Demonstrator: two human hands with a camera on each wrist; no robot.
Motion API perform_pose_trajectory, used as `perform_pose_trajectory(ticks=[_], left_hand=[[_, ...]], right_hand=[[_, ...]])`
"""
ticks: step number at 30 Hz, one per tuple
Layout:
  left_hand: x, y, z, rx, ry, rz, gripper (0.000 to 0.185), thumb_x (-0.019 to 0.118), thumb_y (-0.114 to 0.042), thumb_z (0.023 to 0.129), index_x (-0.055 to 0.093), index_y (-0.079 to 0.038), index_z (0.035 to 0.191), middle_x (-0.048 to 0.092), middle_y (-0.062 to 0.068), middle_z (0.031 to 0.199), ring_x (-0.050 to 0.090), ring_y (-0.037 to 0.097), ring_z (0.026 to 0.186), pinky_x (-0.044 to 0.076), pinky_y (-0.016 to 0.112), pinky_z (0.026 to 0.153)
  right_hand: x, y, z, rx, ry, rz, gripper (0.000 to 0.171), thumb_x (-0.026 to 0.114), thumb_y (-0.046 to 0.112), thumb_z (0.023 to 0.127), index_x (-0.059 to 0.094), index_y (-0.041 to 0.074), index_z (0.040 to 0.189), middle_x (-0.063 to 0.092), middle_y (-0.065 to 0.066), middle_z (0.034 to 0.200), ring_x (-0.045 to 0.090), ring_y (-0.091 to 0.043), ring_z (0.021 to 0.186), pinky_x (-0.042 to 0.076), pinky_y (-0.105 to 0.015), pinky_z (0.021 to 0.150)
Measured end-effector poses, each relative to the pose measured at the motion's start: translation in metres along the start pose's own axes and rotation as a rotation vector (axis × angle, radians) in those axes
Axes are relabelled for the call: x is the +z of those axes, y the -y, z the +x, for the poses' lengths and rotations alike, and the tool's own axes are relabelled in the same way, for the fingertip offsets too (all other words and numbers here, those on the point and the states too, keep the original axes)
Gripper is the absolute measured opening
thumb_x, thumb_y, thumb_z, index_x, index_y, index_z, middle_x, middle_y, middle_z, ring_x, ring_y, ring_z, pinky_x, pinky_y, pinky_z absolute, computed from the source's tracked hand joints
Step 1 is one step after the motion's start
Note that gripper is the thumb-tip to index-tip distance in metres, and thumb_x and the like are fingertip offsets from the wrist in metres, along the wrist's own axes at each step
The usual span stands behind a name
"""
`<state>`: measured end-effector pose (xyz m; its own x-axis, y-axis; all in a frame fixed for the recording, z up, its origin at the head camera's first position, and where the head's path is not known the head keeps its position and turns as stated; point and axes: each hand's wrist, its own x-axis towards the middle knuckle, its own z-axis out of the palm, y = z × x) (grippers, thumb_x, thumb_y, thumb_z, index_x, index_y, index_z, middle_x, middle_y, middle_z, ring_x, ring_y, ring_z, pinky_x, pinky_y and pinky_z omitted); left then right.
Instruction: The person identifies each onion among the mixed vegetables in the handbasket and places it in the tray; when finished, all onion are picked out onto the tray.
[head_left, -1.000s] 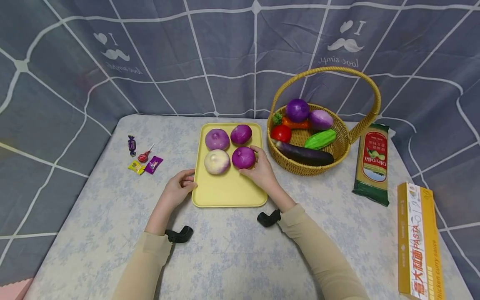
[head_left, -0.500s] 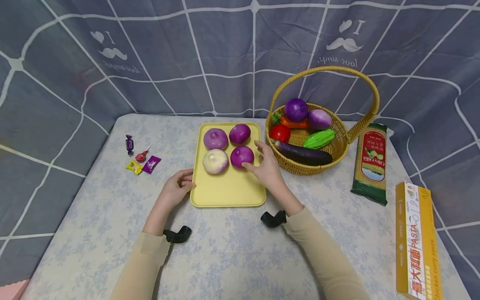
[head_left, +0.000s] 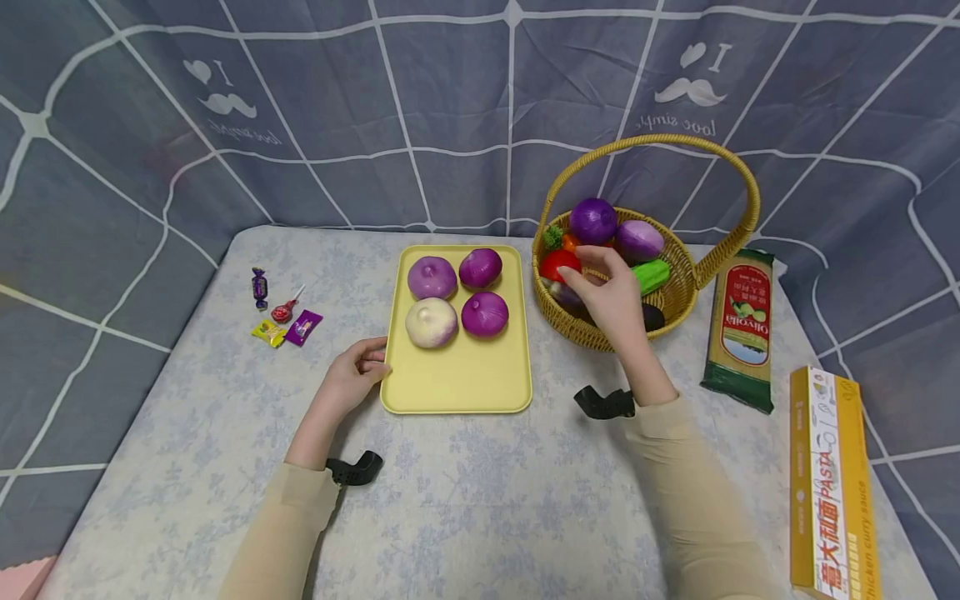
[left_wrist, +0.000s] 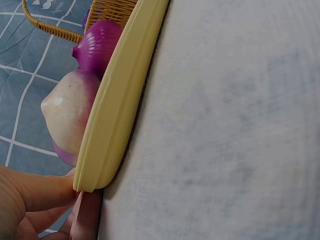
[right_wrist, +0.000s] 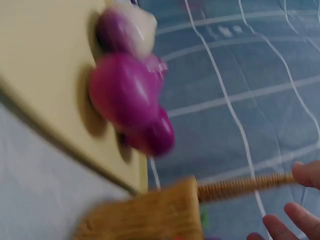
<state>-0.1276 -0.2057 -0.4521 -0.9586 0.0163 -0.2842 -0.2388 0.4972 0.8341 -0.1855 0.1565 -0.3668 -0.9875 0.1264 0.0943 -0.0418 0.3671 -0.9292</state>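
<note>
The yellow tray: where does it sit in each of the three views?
Head: the yellow tray lies centre on the table, four onions on it, the left hand at its left edge.
Left wrist: its rim runs diagonally from top centre to lower left, fingers at its corner.
Right wrist: blurred, it fills the upper left.
Shared landmark: the wicker basket.

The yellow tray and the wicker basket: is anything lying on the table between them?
No. In the head view, only a narrow strip of bare flowered tablecloth separates the yellow tray from the wicker basket.
</note>
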Motion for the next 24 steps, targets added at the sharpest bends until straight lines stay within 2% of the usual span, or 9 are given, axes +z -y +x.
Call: perform_pose_trajectory(ticks=[6,11,16,24], left_hand=[[-0.001,0.000,-0.001,0.000,0.004,0.000,0.050,0.057,-0.007,0.098,0.044,-0.002,0.146,0.058,0.019,0.121,0.053,0.017,0.094,0.046,0.018,0.072],[-0.001,0.000,-0.001,-0.007,0.003,0.000,0.050,0.056,-0.007,0.098,0.044,-0.003,0.146,0.058,0.019,0.121,0.054,0.019,0.095,0.046,0.019,0.073],[-0.001,0.002,0.000,-0.011,0.001,-0.002,0.050,0.057,-0.007,0.098,0.044,-0.003,0.146,0.058,0.019,0.121,0.054,0.020,0.096,0.047,0.019,0.074],[-0.001,0.002,0.001,-0.006,0.003,0.002,0.050,0.057,-0.008,0.098,0.044,-0.003,0.146,0.058,0.019,0.122,0.055,0.019,0.097,0.047,0.019,0.074]], right_hand=[[-0.033,-0.005,0.020,0.067,-0.110,-0.070,0.053,0.072,0.036,0.089,0.059,0.006,0.131,0.060,-0.013,0.132,0.055,-0.023,0.124,0.045,-0.033,0.106],[-0.056,-0.010,0.035,0.111,-0.175,-0.114,0.060,0.072,0.041,0.088,0.056,0.008,0.135,0.057,-0.014,0.135,0.054,-0.025,0.126,0.044,-0.034,0.107],[-0.071,-0.012,0.044,0.139,-0.196,-0.141,0.064,0.070,0.044,0.089,0.052,0.007,0.138,0.054,-0.014,0.139,0.051,-0.027,0.127,0.044,-0.037,0.106],[-0.081,-0.017,0.062,0.203,-0.188,-0.146,0.070,0.068,0.046,0.089,0.046,0.008,0.144,0.047,-0.013,0.146,0.046,-0.027,0.133,0.042,-0.036,0.108]])
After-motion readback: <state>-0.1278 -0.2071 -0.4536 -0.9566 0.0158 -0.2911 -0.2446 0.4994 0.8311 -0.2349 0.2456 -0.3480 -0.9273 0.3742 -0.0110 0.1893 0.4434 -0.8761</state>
